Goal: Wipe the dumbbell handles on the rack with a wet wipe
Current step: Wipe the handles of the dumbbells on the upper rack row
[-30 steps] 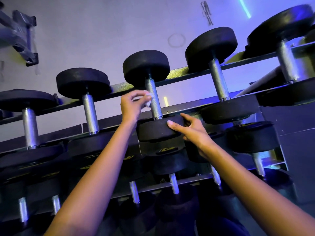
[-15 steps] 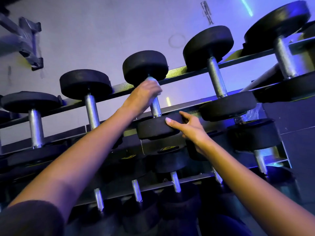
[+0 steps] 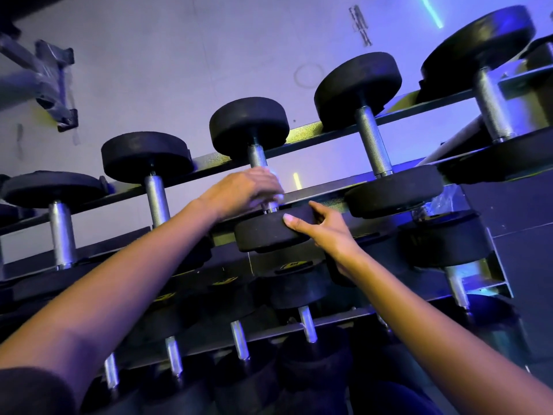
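Left hand [image 3: 245, 190] hides handle [image 3: 257, 156]; wipe [image 3: 279, 195] seemingly beneath.

Pale wall [image 3: 179, 55], washed violet. Fixed at its upper left corner, a grey metal bracket [image 3: 51, 82], blurred, with a yellow glow beneath. Near the top edge, right of centre, a grey scuff [image 3: 360, 25]; lower, a faint ring mark [image 3: 308, 74]. At the top right corner, a slanted blue light strip [image 3: 431, 10]. Toward the right edge, a pale tilted pole [image 3: 454, 142], crumpled clear plastic [image 3: 443, 202] below it, and just beside that a dark panel [image 3: 514, 211].
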A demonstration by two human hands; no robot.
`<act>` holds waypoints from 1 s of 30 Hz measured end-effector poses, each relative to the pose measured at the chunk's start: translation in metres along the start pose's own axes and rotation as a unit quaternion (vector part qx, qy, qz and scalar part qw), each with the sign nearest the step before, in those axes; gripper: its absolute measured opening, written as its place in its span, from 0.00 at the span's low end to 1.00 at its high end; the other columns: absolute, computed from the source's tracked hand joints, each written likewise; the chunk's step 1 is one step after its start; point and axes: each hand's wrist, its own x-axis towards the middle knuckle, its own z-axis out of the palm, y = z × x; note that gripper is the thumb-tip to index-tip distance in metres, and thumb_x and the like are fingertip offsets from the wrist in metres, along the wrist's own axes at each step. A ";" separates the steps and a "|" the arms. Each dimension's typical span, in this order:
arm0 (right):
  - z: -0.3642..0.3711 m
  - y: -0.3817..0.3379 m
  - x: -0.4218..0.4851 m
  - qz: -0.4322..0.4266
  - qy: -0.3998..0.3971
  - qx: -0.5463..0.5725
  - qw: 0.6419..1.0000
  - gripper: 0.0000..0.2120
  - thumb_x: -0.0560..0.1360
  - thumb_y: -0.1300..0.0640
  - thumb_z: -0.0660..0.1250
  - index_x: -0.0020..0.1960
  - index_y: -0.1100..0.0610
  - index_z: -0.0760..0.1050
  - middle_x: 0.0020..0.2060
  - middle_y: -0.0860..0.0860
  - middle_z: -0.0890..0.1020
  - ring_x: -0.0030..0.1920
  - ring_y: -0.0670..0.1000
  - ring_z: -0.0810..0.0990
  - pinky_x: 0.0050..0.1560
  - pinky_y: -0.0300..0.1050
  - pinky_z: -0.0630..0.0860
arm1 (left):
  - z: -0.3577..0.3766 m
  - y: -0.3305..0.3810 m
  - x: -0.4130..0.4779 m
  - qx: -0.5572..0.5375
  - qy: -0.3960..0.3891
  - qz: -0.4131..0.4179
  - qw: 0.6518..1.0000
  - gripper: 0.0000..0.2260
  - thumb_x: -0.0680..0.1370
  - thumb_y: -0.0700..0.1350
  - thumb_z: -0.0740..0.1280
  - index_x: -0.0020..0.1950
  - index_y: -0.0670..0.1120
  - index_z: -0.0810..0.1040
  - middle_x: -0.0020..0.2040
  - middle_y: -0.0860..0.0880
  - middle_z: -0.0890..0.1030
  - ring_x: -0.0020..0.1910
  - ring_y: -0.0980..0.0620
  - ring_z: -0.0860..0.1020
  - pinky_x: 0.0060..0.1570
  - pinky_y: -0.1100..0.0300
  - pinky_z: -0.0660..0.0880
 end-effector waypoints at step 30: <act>0.001 0.011 0.007 0.006 0.003 0.022 1.000 0.58 0.50 0.33 0.77 0.72 0.57 0.64 0.64 0.53 0.76 0.64 0.53 0.75 0.54 0.45 0.70 | 0.026 0.029 -0.017 -0.552 0.263 -0.455 0.648 0.07 0.70 0.36 0.72 0.39 0.46 0.77 0.41 0.45 0.79 0.40 0.48 0.78 0.40 0.57 0.78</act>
